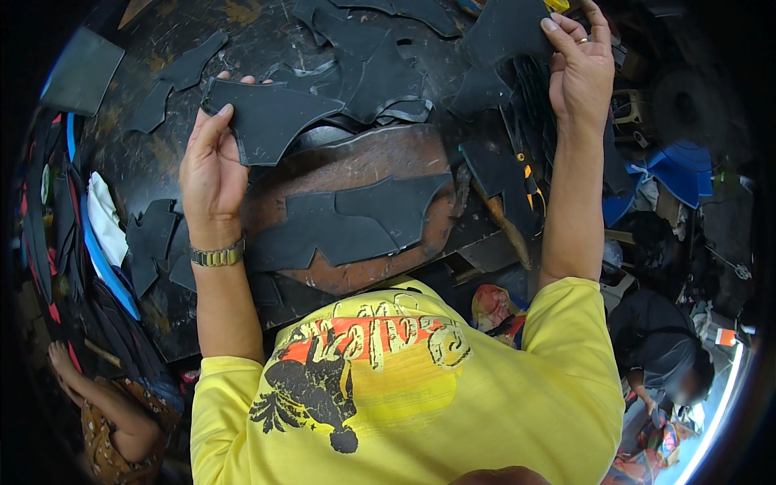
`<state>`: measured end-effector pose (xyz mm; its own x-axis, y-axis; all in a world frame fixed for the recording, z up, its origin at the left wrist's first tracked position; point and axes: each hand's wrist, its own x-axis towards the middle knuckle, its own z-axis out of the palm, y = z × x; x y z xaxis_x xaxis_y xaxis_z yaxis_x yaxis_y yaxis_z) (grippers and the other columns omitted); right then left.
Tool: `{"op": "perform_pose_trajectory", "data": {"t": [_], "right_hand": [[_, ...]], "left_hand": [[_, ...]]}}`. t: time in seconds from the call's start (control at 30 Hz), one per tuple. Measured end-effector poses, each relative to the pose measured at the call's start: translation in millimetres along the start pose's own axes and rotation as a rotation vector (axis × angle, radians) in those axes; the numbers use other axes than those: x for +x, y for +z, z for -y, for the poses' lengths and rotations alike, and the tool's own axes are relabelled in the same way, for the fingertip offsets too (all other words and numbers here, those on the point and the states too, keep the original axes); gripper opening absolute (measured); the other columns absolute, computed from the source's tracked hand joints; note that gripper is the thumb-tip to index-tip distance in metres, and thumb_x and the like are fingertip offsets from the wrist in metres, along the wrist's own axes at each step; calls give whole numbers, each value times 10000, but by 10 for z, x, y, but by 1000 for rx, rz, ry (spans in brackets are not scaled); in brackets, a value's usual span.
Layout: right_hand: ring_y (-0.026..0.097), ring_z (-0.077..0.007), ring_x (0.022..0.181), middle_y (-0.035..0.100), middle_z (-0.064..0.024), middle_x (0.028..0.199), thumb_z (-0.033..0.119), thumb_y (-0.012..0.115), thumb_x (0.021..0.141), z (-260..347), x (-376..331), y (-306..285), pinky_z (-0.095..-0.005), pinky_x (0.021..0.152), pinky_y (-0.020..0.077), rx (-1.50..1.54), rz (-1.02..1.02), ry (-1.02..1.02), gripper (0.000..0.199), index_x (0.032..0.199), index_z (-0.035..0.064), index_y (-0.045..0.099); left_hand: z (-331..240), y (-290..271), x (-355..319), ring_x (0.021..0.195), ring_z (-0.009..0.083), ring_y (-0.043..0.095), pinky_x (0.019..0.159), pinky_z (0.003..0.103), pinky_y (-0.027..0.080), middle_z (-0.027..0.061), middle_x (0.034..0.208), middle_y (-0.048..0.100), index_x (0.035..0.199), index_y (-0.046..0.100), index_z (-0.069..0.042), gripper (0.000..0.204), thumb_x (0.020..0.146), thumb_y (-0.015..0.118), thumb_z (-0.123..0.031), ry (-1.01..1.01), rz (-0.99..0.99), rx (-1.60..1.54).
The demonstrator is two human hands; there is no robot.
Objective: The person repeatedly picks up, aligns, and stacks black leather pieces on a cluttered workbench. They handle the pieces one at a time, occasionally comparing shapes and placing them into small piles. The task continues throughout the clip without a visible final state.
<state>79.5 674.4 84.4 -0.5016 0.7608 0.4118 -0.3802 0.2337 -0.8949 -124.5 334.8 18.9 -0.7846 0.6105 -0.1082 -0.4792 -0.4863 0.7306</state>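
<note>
A dark desk [267,32] is being crowded with black cut pieces, so little bare room is being left; its near edge is running just in front of the yellow shirt [453,388], and its left edge is being lined by blue and red strips [101,259]. At the middle, a brown board [364,158] is being covered by two flat black pieces [356,218].

A black piece [271,117] is being held above the far-left part of the board by the left hand [212,166]: the fingers [212,121] are being kept straight and close together behind its left edge, with the thumb tip showing over its far edge. A watch [217,257] is being worn on that wrist.

Far right, another black piece [505,32] is being held up by the right hand [580,69], its fingers [562,36] being pressed against the piece's right edge. A stack of black pieces [533,97] is standing just below it, and scissors [527,174] are lying nearer, beside the board's right edge.
</note>
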Motion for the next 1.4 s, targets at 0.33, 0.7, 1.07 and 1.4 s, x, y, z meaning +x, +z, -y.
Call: {"op": "perform_pose_trajectory", "data": {"t": [0.33, 0.7, 1.07, 1.4], "right_hand": [[676, -315, 1127, 685, -194, 1235, 74, 859, 681, -641, -320, -187, -368, 965, 518, -1089, 320, 183, 941, 1532, 170, 469], [640, -250, 977, 617, -114, 1052, -57, 813, 701, -675, -230, -65, -358, 906, 519, -1122, 249, 196, 993, 1568, 247, 436], [604, -92, 909, 612, -5, 983, -16, 757, 887, -45, 15, 762, -234, 864, 484, -425, 205, -195, 639, 1479, 97, 548], [651, -169, 792, 624, -49, 939, -13, 753, 842, -639, -397, 2611, -319, 604, 522, -225, 536, 484, 718, 1493, 136, 489]], "left_hand": [[-309, -171, 34, 1343, 374, 544, 1167, 476, 440, 251, 1412, 576, 1419, 491, 24, 400, 1020, 470, 1, 173, -35, -45], [-1161, -720, -255, 1299, 316, 595, 1172, 472, 425, 213, 1364, 633, 1375, 562, 20, 369, 1007, 540, 4, 634, -265, -197], [-1317, -1102, -480, 1300, 301, 581, 1165, 472, 436, 200, 1360, 620, 1357, 549, -23, 347, 1020, 472, 7, 709, -337, -201], [-1165, -1238, -434, 1277, 308, 593, 1135, 491, 465, 201, 1342, 622, 1343, 527, -15, 334, 1015, 463, -4, 654, -394, -266]]}}
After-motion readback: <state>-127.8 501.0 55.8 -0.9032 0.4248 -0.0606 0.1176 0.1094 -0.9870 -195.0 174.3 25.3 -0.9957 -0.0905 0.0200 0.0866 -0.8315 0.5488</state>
